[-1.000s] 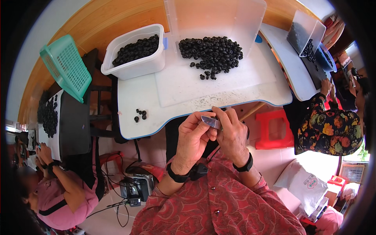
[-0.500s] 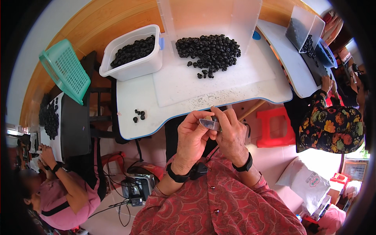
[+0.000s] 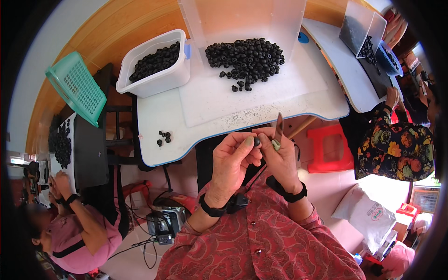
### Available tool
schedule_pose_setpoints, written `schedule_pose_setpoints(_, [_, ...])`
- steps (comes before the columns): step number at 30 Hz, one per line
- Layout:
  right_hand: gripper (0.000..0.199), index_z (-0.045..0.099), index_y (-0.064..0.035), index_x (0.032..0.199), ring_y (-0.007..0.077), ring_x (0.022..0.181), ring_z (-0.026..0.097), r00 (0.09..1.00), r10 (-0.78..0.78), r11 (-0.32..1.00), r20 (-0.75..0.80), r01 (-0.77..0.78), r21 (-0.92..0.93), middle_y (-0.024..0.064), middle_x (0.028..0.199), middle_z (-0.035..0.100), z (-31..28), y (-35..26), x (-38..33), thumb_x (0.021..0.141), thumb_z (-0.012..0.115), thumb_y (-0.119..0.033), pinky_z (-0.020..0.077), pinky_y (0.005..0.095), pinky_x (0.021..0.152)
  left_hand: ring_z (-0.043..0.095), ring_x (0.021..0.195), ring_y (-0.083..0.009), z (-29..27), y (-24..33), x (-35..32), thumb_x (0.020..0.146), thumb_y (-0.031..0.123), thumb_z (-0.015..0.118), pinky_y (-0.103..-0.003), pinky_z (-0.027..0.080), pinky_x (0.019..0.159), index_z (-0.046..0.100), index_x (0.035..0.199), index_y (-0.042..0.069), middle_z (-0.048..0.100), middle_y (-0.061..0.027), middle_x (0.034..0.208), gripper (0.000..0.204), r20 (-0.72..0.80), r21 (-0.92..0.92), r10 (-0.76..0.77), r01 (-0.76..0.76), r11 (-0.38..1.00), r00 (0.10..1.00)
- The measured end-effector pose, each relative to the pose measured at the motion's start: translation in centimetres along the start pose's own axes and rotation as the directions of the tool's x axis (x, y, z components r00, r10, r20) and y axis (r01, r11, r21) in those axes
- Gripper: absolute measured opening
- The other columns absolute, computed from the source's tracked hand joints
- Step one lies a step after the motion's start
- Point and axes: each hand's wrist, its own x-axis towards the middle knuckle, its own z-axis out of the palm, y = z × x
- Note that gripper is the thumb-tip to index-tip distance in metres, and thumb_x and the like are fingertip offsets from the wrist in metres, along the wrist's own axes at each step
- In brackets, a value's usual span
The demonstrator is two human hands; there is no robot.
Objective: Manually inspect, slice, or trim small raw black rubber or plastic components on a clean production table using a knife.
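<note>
A white counter with a blue edge (image 3: 242,112) fills the middle of the view, reaching from the left corner to the rounded right end. At its far edge stands a large clear plastic bin (image 3: 242,21), its open side toward the person, and in front of that bin a broad heap of small black round pieces (image 3: 246,56) spreads over a white mat (image 3: 261,91). To the left of the heap sits a white rectangular plastic tub (image 3: 154,77) filled with more of the same black pieces. A green plastic mesh basket (image 3: 77,93) leans tilted off the counter's left end. A few loose black pieces (image 3: 163,137) lie near the counter's near left corner, well apart from the heap.

Below the counter's near edge, over the person's lap, the left hand (image 3: 231,163) is curled, its fingertips pinching one small black round piece (image 3: 256,141). The right hand (image 3: 282,161) is closed around a slim tool with a narrow metal blade (image 3: 278,130), the blade pointing up and standing just beside that piece; whether it touches it cannot be told. The two hands meet at the fingertips. Each wrist bears a black band.

Other people work at neighbouring counters to the left and right.
</note>
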Motion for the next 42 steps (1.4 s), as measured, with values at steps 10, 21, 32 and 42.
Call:
schedule_pose_setpoints(10, [0.015,0.063,-0.0019,0.095,-0.0001,0.053,0.038,0.997,0.054,0.977,0.051,-0.063,0.206,-0.0028,0.071,0.058,-0.7,-1.3,0.0,0.094,0.061,-0.017,0.0275,0.0167,0.046,0.062,0.068,-0.0134,0.2,-0.2,0.1,0.094,0.01,0.059,-0.025,0.052,0.058,0.062,0.102,-0.002,0.065,-0.0083,0.083,0.015,-0.01,0.071,0.02,-0.019,0.997,1.0])
schedule_pose_setpoints(21, [0.014,0.062,-0.0023,0.09,0.0009,0.05,0.037,0.968,0.203,0.903,0.145,-0.243,0.355,-0.0038,0.068,0.053,-1.6,-0.7,0.3,0.094,0.061,-0.016,0.026,0.0177,0.044,0.063,0.068,-0.0134,0.1,-0.3,0.0,0.094,0.008,0.059,-0.025,0.053,0.058,0.062,0.111,-0.001,0.065,-0.0074,0.086,0.02,-0.011,0.083,0.001,0.0,0.997,1.0])
schedule_pose_setpoints(32, [0.017,0.06,0.0,0.094,0.0007,0.047,0.033,0.972,0.186,0.92,0.145,-0.224,0.321,-0.0003,0.068,0.055,-1.3,-0.8,0.3,0.096,0.056,-0.016,0.0225,0.0182,0.043,0.064,0.071,-0.0123,-0.5,-0.2,0.1,0.094,0.009,0.059,-0.024,0.054,0.059,0.063,0.111,-0.001,0.066,-0.0079,0.087,0.02,0.023,-0.018,-0.023,0.024,1.0,0.999])
schedule_pose_setpoints(42, [0.016,0.06,0.0001,0.095,0.0001,0.047,0.032,0.979,0.137,0.936,0.151,-0.178,0.304,0.0002,0.071,0.057,-1.2,-0.6,0.1,0.096,0.056,-0.015,0.0217,0.0178,0.043,0.063,0.069,-0.0115,-0.7,-0.2,0.1,0.094,0.009,0.059,-0.024,0.052,0.058,0.061,0.107,-0.001,0.065,-0.0071,0.087,0.017,0.036,-0.043,-0.017,0.018,0.999,0.999])
